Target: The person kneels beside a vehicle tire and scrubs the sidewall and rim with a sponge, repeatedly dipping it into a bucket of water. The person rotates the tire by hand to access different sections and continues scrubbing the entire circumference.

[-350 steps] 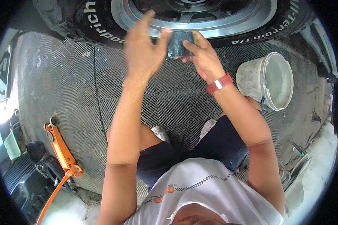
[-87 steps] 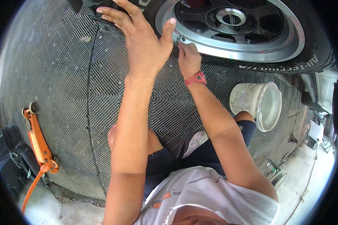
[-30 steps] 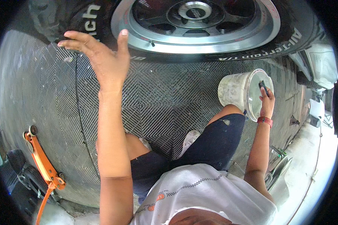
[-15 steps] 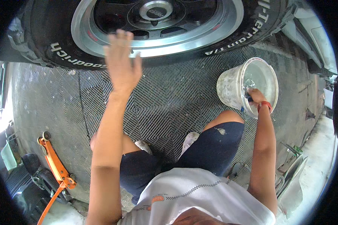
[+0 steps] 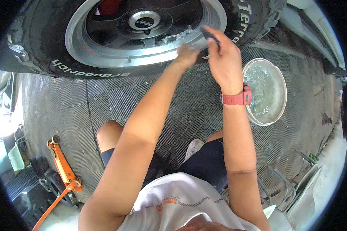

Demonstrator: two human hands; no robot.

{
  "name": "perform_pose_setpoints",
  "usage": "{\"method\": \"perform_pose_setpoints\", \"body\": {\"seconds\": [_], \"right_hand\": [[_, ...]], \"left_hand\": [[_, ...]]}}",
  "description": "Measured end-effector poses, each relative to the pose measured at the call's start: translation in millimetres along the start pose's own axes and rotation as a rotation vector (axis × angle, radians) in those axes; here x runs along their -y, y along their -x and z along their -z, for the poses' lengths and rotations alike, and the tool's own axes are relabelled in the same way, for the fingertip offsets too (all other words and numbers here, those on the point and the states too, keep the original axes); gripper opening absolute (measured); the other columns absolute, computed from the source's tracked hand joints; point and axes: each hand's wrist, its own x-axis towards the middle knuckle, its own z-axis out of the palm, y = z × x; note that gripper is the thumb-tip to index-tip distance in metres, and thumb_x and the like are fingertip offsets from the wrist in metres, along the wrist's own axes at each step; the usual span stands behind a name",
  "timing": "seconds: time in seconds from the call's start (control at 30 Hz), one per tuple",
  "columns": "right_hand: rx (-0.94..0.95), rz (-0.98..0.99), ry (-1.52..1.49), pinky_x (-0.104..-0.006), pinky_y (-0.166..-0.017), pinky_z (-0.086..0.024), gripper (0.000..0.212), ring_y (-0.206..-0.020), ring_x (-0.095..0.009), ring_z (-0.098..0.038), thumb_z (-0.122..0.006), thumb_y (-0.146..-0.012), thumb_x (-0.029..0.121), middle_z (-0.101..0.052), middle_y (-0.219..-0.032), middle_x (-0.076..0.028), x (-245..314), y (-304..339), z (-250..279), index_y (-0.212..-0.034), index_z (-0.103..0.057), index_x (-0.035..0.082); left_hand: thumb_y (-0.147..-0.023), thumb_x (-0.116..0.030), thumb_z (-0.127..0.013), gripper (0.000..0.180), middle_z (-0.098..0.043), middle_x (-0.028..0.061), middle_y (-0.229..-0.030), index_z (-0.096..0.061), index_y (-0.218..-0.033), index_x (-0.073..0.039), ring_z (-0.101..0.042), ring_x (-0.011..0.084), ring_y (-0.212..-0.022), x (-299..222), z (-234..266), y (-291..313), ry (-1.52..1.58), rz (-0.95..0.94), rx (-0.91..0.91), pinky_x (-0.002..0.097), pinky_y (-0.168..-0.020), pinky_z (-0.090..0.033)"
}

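Observation:
A large black tire [image 5: 254, 23] with raised white lettering surrounds a silver-lipped wheel [image 5: 81, 54] with dark spokes. My right hand [image 5: 228, 57], with a red watch at the wrist, is closed on a small dark pad [image 5: 209, 35] held at the right lower part of the wheel's lip. The pad's exact kind is unclear, as fingers partly cover it. A streak of water [image 5: 177, 36] shows across the rim to the left of it. My left hand [image 5: 187, 56] is beside the lower lip, blurred by motion, its fingers hard to make out.
A whitish bucket [image 5: 283, 86] of rippling water stands to the right, partly behind my right wrist. Ribbed dark matting [image 5: 123, 100] covers the floor. At the lower left lies an orange floor jack [image 5: 63, 165]. Metal-framed items [image 5: 297, 188] stand at the lower right.
My right hand has come out of the bucket with the dark pad and moved up-left to the wheel. My left hand has shifted right along the rim. Water now splashes on the wheel.

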Motion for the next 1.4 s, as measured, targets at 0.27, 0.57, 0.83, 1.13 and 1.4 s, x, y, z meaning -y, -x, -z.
{"method": "perform_pose_setpoints", "body": {"seconds": [0.27,0.57,0.83,1.13,1.4], "right_hand": [[0.354,-0.746,-0.633,-0.0305,-0.080,-0.055,0.026,-0.097,-0.018,-0.073,-0.060,-0.113,0.023,-0.074,-0.118,-0.006,-77,37,-13,-0.126,-0.068,0.002],[0.635,-0.306,-0.353,-0.0461,-0.100,-0.057,0.037,-0.116,-0.038,-0.071,-0.068,-0.094,0.012,-0.072,-0.125,-0.024,-87,83,-73,-0.130,-0.071,0.002],[0.375,-0.259,-0.084,-0.0524,-0.091,-0.057,0.022,-0.104,-0.044,-0.070,-0.077,-0.088,0.006,-0.068,-0.112,-0.021,-71,73,-62,-0.110,-0.072,0.004],[0.251,-0.231,-0.088,-0.0505,-0.088,-0.056,0.020,-0.102,-0.041,-0.070,-0.081,-0.085,0.005,-0.067,-0.108,-0.017,-62,70,-48,-0.100,-0.069,0.002],[0.371,-0.296,-0.191,-0.0509,-0.091,-0.055,0.019,-0.103,-0.040,-0.068,-0.081,-0.086,0.009,-0.070,-0.106,-0.018,-76,67,-34,-0.100,-0.070,0.003]], "left_hand": [[-0.111,-0.055,-0.057,0.089,-0.049,0.0241,-0.163,-0.022,-0.173,0.000,-0.053,0.0318,-0.146,-51,3,137,1.217,0.069,0.004,0.0492,-0.122,-0.045],[-0.115,-0.027,-0.059,0.024,-0.072,0.0071,-0.129,-0.067,-0.128,-0.008,-0.070,0.0213,-0.118,0,-19,186,1.155,0.253,-0.211,0.0432,-0.104,-0.060],[-0.111,-0.030,-0.068,0.027,-0.070,0.0011,-0.126,-0.065,-0.133,-0.015,-0.068,0.0173,-0.113,-22,-27,188,1.270,0.250,-0.253,0.0417,-0.102,-0.058],[-0.101,-0.020,-0.077,0.037,-0.071,-0.0011,-0.127,-0.064,-0.135,-0.019,-0.068,0.0151,-0.119,-46,-15,176,1.214,0.211,-0.247,0.0404,-0.102,-0.058],[-0.095,0.003,-0.076,0.045,-0.071,0.0058,-0.126,-0.061,-0.137,-0.008,-0.070,0.0217,-0.115,-36,0,162,1.041,0.273,-0.188,0.0433,-0.099,-0.061]]}}
